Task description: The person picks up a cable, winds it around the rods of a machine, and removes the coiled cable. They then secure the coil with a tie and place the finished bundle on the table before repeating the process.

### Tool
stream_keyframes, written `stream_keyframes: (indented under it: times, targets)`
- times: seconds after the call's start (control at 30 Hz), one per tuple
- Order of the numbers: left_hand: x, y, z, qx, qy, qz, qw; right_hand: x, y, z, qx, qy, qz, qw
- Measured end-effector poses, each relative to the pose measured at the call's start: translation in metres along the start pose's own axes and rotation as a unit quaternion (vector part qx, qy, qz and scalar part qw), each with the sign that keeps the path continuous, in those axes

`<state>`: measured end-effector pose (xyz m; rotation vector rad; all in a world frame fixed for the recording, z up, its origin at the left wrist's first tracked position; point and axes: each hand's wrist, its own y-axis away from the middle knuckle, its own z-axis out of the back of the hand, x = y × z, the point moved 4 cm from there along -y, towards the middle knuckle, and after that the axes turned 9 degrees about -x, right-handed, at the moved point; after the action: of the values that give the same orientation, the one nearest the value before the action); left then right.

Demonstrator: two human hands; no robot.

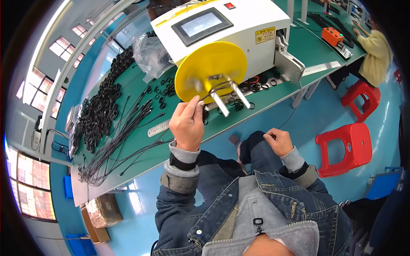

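Note:
My left hand [188, 123] is raised in front of a winding machine [262, 53], its fingers pinched on a black cable [208, 95]. From my fingertips the cable runs to the metal posts [220, 102] on the machine's round yellow disc [188, 70], where a loop of it sits. The posts and the disc's middle look smeared, as if turning. Over my right knee, apart from the table, my right hand [279, 142] is held with curled fingers, and nothing shows in it.
Loose black cables [128, 138] lie left on the green table [188, 136], beside a heap of coiled cables [100, 113] and a clear plastic bag [149, 55]. Black rings and steel rulers [159, 128] lie by the machine. Red stools [348, 149] stand right; a co-worker [376, 55] sits beyond.

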<state>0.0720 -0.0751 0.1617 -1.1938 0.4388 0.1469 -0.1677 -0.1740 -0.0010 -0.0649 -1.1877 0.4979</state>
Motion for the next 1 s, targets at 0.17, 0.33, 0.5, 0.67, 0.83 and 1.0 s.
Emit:
stream_keyframes:
  times: [0.17, 0.33, 0.5, 0.67, 0.83, 1.0]
  targets:
    - [-0.002, 0.006, 0.006, 0.004, 0.013, 0.016, 1.0, 0.0, 0.001, -0.007, 0.024, 0.002, -0.013, 1.0]
    - [-0.011, 0.015, 0.006, 0.025, 0.037, 0.052, 0.998, -0.003, 0.001, -0.007, 0.038, 0.013, -0.038, 0.998]
    - [-0.015, 0.023, -0.005, 0.036, 0.068, 0.043, 0.996, -0.006, -0.002, -0.008, 0.042, 0.013, -0.051, 0.998]
    - [-0.023, 0.024, -0.018, 0.028, 0.077, 0.03, 0.996, -0.011, -0.003, -0.005, 0.033, -0.008, -0.062, 0.997]
    - [-0.048, 0.007, -0.034, 0.046, -0.039, -0.097, 0.993, 0.037, -0.03, -0.004, 0.012, -0.055, 0.058, 0.997]
    - [-0.065, 0.007, -0.037, 0.076, -0.11, -0.162, 0.978, 0.093, -0.067, -0.007, -0.058, -0.122, 0.157, 0.978]
